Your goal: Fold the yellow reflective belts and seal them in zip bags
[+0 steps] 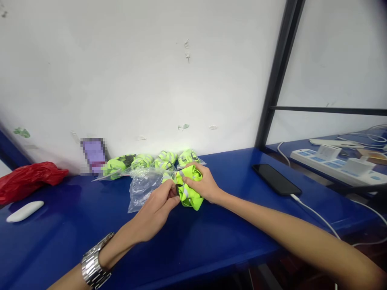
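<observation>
My left hand (157, 207) and my right hand (205, 183) both grip a bundle of neon yellow-green strap (189, 189) with a grey reflective stripe and a small black buckle, held just above the blue table (193, 245). The left fingers pinch the bundle at the buckle. The right hand wraps round its far side. A clear plastic bag (142, 187) lies crumpled just left of the bundle. Behind it, along the white wall, lies a row of several bagged neon straps (148, 161). A metal watch sits on my left wrist.
A black phone (276, 179) with a white cable lies at the right. A white power strip (335, 163) sits on the neighbouring table beyond a black frame post (273, 80). A red plastic bag (27, 179) and a white oblong object (24, 211) lie at the left.
</observation>
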`<state>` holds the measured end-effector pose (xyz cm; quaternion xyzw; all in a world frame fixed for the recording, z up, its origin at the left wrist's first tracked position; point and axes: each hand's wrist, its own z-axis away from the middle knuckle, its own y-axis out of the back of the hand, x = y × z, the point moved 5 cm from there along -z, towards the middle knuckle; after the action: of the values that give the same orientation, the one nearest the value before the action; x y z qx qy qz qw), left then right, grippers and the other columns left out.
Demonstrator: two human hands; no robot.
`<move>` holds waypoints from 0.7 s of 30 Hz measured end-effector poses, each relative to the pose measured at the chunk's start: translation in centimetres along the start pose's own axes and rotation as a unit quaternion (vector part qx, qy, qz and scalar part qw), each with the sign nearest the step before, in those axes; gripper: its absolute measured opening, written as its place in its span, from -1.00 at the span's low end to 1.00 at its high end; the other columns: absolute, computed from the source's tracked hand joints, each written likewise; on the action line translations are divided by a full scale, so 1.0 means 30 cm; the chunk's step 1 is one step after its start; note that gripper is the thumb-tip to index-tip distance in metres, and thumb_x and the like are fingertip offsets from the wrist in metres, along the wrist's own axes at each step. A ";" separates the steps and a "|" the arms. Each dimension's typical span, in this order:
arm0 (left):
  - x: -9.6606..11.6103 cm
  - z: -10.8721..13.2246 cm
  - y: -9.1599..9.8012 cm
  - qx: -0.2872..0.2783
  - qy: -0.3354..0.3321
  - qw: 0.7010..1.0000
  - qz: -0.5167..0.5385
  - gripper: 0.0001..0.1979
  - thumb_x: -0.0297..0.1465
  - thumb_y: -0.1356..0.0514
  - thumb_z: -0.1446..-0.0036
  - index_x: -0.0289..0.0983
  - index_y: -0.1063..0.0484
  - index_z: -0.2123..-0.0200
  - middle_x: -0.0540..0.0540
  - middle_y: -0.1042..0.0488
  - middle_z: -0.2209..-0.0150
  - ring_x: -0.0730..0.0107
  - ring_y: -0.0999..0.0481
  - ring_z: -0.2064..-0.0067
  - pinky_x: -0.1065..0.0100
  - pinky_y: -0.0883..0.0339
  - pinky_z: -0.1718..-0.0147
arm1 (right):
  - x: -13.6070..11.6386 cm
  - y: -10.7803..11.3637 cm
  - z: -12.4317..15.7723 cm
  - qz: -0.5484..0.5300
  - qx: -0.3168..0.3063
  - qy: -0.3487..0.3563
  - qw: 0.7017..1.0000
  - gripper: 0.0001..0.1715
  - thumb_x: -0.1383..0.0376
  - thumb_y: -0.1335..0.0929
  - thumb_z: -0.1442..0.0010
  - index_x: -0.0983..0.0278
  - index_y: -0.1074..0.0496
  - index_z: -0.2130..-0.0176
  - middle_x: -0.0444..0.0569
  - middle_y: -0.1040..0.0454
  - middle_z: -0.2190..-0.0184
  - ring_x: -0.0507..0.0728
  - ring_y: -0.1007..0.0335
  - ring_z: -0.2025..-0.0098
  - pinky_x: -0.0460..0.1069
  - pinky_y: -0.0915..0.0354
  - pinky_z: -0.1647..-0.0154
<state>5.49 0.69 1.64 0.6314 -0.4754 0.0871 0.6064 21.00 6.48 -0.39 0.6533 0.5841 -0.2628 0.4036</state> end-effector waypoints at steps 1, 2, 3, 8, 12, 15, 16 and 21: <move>-0.008 -0.002 0.005 -0.014 0.006 1.000 0.019 -0.82 -0.28 0.02 -0.26 -0.21 -0.19 0.37 0.03 -0.25 0.39 0.39 -0.23 0.34 0.34 -0.13 0.34 | 0.004 -0.001 -0.001 -0.003 0.000 -0.003 1.000 -0.65 0.22 -0.42 0.00 0.25 -0.39 0.17 -0.09 -0.44 0.33 0.12 -0.36 0.29 0.01 -0.30 0.23; -0.016 -0.005 0.009 -0.025 0.010 0.999 0.036 -0.79 -0.25 0.05 -0.28 -0.21 -0.20 0.36 0.03 -0.25 0.39 0.38 -0.23 0.33 0.34 -0.14 0.34 | 0.007 -0.002 -0.002 -0.006 -0.001 -0.005 1.000 -0.64 0.22 -0.42 0.00 0.25 -0.40 0.17 -0.08 -0.44 0.32 0.13 -0.36 0.28 0.01 -0.30 0.22; -0.022 -0.007 0.013 -0.032 0.012 0.998 0.047 -0.76 -0.22 0.07 -0.30 -0.22 -0.20 0.36 0.02 -0.23 0.39 0.38 -0.22 0.33 0.34 -0.13 0.34 | 0.009 -0.004 -0.002 -0.008 -0.003 -0.005 1.000 -0.64 0.21 -0.42 0.00 0.25 -0.40 0.17 -0.07 -0.44 0.31 0.13 -0.37 0.27 0.01 -0.30 0.22; -0.042 -0.015 0.013 -0.007 0.008 1.000 0.029 -0.70 -0.14 0.03 -0.30 -0.22 -0.17 0.39 0.07 -0.11 0.47 0.45 -0.10 0.44 0.38 -0.04 0.44 | 0.013 -0.014 0.002 -0.028 -0.014 -0.014 0.999 -0.67 0.21 -0.41 -0.03 0.24 -0.39 0.17 -0.10 -0.43 0.36 0.11 -0.35 0.34 -0.02 -0.29 0.30; -0.059 -0.019 -0.003 -0.004 0.007 0.998 0.055 -0.68 -0.14 0.01 -0.29 -0.22 -0.12 0.43 0.09 -0.04 0.48 0.48 -0.04 0.45 0.40 -0.01 0.48 | 0.004 -0.015 0.011 0.002 -0.013 -0.009 1.000 -0.66 0.22 -0.42 -0.03 0.23 -0.39 0.15 -0.11 -0.43 0.38 0.10 -0.34 0.35 -0.02 -0.28 0.30; -0.077 -0.024 -0.002 0.003 0.014 0.998 0.067 -0.66 -0.15 0.01 -0.29 -0.22 -0.07 0.45 0.11 -0.02 0.50 0.49 -0.01 0.47 0.42 0.01 0.50 | -0.004 -0.019 0.020 -0.019 -0.016 -0.023 0.999 -0.65 0.16 -0.43 -0.05 0.21 -0.40 0.16 -0.09 -0.45 0.36 0.12 -0.36 0.32 -0.01 -0.30 0.28; -0.083 -0.025 0.001 0.009 0.019 0.997 0.068 -0.66 -0.15 0.00 -0.28 -0.21 -0.06 0.47 0.11 -0.01 0.51 0.50 0.00 0.48 0.42 0.02 0.51 | -0.005 -0.022 0.023 -0.035 -0.018 -0.032 0.999 -0.63 0.13 -0.44 -0.04 0.21 -0.40 0.17 -0.09 -0.45 0.35 0.12 -0.36 0.32 -0.01 -0.30 0.28; -0.092 -0.026 0.012 0.036 0.017 0.999 0.036 -0.64 -0.17 -0.01 -0.27 -0.21 -0.03 0.50 0.13 -0.01 0.56 0.52 -0.01 0.53 0.43 0.06 0.55 | -0.017 -0.036 0.035 -0.090 -0.056 -0.045 0.993 -0.48 0.07 -0.51 0.05 0.20 -0.37 0.14 -0.10 -0.48 0.33 0.11 -0.39 0.30 -0.02 -0.32 0.25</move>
<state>4.13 2.80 0.20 0.6340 -0.4839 0.1366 0.5876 19.97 5.30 -0.78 0.5618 0.6358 -0.2938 0.4402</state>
